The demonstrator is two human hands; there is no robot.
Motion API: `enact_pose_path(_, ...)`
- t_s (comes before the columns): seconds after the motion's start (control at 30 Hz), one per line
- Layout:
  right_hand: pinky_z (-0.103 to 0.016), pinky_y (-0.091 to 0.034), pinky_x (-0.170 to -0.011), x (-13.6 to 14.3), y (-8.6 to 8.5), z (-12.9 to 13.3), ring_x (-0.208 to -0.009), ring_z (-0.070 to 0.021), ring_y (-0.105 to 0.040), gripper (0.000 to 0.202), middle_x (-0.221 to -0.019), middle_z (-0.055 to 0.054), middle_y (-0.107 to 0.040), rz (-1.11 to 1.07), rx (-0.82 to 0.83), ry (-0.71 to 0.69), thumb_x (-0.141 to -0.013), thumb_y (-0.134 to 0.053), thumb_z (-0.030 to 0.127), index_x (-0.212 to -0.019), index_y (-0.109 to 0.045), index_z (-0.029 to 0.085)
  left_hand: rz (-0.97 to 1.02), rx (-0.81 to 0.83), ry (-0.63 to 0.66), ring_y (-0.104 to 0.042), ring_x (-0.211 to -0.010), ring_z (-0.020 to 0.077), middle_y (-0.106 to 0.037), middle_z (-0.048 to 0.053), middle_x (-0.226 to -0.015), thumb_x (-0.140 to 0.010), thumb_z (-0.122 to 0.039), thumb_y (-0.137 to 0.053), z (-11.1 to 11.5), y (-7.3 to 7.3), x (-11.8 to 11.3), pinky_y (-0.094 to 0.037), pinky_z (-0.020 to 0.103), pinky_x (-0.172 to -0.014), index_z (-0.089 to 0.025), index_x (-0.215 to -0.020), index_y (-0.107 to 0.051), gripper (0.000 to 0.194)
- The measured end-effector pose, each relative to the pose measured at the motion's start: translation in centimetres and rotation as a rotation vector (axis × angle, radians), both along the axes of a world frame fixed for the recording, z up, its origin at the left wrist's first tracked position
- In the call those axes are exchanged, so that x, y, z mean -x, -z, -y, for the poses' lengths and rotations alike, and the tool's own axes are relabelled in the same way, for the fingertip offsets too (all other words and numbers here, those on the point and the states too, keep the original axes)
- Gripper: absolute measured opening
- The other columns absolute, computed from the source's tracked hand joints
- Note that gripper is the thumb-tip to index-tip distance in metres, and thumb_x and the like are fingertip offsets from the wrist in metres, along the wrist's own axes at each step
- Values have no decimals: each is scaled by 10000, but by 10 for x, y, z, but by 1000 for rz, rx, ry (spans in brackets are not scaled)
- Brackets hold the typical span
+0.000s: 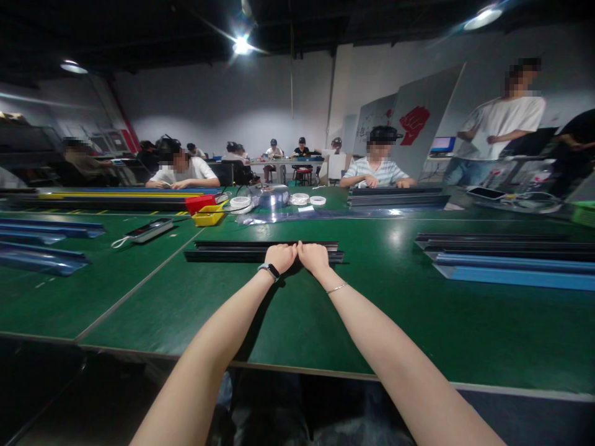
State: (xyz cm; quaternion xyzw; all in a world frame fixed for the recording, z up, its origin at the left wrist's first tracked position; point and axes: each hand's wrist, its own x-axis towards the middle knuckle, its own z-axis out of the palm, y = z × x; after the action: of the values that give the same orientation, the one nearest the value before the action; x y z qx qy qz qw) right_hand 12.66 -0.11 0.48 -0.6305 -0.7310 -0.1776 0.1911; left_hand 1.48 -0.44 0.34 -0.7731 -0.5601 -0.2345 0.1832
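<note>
The two forearms are reaching forward over the green surface (288, 322). The black rail (232, 251) is lying across it, far from the near edge. The left hand (280, 256) and right hand (313, 256) are touching each other, fingers closed on the rail's middle.

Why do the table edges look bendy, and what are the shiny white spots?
In the head view, the wide lens curves the green table at its edges; ceiling lamps flare into streaks and glare on the tabletop; both hands on the black strips look sharp.
</note>
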Motion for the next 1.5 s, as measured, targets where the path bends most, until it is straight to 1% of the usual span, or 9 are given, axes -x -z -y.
enact_pose_path(0.17,-236,-379,-607,0,1,0,-667,-161,-564,557,-680,-129,-615,-50,-44,-2,-824,-153,368,-728,-636,106,-19,2,13,-546,-668,162,-585,100,-657,-821,-335,-206,-3,1,1,-368,261,-616,-112,-645,-602,487)
enact_pose_path(0.27,-241,-374,-608,-1,1,-1,-662,-166,-563,563,-679,-130,-614,-98,-82,-11,-822,-152,375,-701,-631,105,-21,-7,-11,-546,-652,163,-585,102,-646,-821,-335,-200,-5,2,5,-366,265,-608,-110,-633,-601,496)
enact_pose_path(0.43,-260,-373,-596,-1,2,-3,-635,-179,-564,596,-633,-133,-608,-94,-55,-7,-813,-145,408,-654,-630,100,11,-16,-56,-543,-653,177,-583,116,-657,-815,-351,-179,-7,5,8,-359,277,-592,-95,-626,-598,526)
enact_pose_path(0.57,-264,-375,-595,-1,2,-4,-636,-184,-567,602,-639,-141,-608,-74,-45,-1,-813,-144,407,-652,-630,89,31,-33,-54,-537,-641,173,-581,112,-653,-816,-344,-171,-8,7,7,-346,277,-583,-98,-623,-589,522)
enact_pose_path(0.77,-268,-372,-630,-3,1,-4,-662,-176,-567,579,-649,-150,-608,-66,-39,-12,-818,-154,390,-659,-619,85,11,-98,54,-525,-656,156,-578,81,-666,-825,-315,-185,-7,5,5,-339,266,-597,-131,-671,-573,456)
enact_pose_path(0.93,-257,-371,-614,-2,2,-2,-662,-176,-563,590,-658,-143,-608,-64,-26,-8,-821,-135,395,-667,-615,90,-39,-83,132,-517,-685,143,-570,75,-666,-830,-310,-201,-4,3,4,-341,252,-616,-136,-682,-568,432)
enact_pose_path(1.07,-242,-373,-596,-1,3,-1,-691,-175,-560,566,-732,-133,-612,-62,-69,-10,-823,-132,393,-732,-610,104,-42,-52,117,-523,-671,141,-575,73,-661,-834,-313,-191,-3,3,4,-342,254,-618,-136,-684,-575,449)
enact_pose_path(1.27,-246,-371,-608,0,1,-3,-661,-177,-564,619,-661,-153,-607,-73,-12,14,-816,-127,415,-667,-621,73,-34,-4,64,-536,-666,151,-583,85,-665,-830,-348,-174,-2,2,3,-350,261,-620,-123,-675,-587,495)
enact_pose_path(1.5,-252,-361,-621,0,0,-2,-656,-174,-562,613,-649,-145,-610,-93,2,0,-814,-136,424,-661,-625,89,-22,36,22,-547,-684,163,-588,97,-676,-830,-365,-156,-1,0,1,-364,269,-631,-113,-675,-597,531)
